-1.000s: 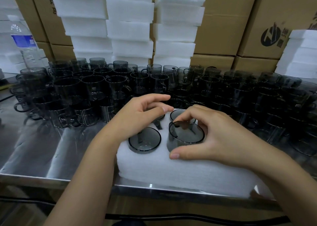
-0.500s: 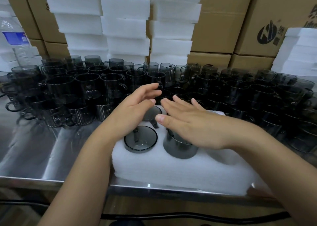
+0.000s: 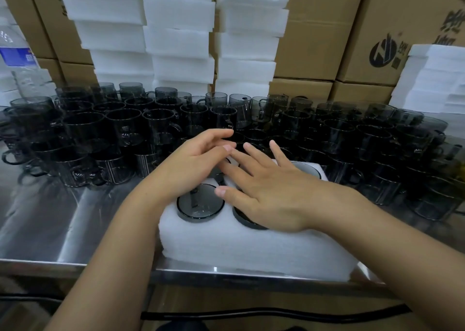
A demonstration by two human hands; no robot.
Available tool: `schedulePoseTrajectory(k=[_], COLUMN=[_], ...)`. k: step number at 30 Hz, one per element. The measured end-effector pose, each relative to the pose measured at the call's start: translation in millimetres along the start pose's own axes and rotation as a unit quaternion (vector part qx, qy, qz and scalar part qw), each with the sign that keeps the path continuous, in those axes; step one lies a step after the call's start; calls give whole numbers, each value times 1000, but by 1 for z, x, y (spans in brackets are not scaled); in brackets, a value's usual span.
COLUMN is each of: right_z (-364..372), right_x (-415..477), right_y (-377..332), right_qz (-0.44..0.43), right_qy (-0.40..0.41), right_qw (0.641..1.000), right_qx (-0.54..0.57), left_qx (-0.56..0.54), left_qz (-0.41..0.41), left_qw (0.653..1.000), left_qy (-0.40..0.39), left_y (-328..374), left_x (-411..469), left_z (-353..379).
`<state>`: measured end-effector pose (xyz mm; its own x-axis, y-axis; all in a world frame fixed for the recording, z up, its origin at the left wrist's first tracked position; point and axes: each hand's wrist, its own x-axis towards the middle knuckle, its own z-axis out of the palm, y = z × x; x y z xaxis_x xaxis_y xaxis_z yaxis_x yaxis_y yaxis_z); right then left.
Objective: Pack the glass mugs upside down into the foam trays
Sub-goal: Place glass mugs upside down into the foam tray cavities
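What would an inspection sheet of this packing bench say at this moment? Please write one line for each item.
surface: steel table, shiny; the foam tray sits at its near edge.
job's things: the foam tray holds an upside-down mug at near left; a second mug beside it lies under the right hand; many loose mugs stand upright behind.
clutter: water bottle at far left.
grips: left hand open, fingers straight over the tray's far side; right hand open, flat on the second mug.
cables: black cable below the table edge.
surroundings: foam stacks and cardboard boxes behind.
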<state>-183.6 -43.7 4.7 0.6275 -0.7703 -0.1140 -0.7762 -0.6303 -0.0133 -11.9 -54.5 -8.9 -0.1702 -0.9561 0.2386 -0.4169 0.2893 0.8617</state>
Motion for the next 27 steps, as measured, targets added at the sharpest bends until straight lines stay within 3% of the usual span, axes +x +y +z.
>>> schedulePoseTrajectory(k=[3, 6, 8, 13, 15, 18, 22, 27], right_z=[0, 4, 4, -7, -13, -23, -34, -32], right_x=[0, 1, 0, 5, 9, 17, 34, 49], right_y=[1, 1, 4, 33, 49, 79, 104, 111], right_qz=[-10, -44, -49, 126, 168, 239, 289, 309], right_qy=[8, 76, 147, 295, 354, 384, 255, 179], right_qw=[999, 985, 942, 792, 795, 868, 923, 925], right_qx=[51, 152, 298, 519, 463, 205, -27, -132], left_qx=[60, 90, 132, 277, 310, 339, 343, 343], left_qz=[-22, -38, -32, -41, -39, -34, -38, -44], left_qw=[998, 994, 988, 953, 940, 928, 925, 924], left_qy=[-26, -41, -67, -118, -133, -149, -157, -163], left_y=[11, 21, 23, 27, 28, 28, 26, 27], left_x=[-2, -6, -11, -17, -15, -11, -11, -12], left_z=[1, 9, 18, 24, 25, 26, 26, 25])
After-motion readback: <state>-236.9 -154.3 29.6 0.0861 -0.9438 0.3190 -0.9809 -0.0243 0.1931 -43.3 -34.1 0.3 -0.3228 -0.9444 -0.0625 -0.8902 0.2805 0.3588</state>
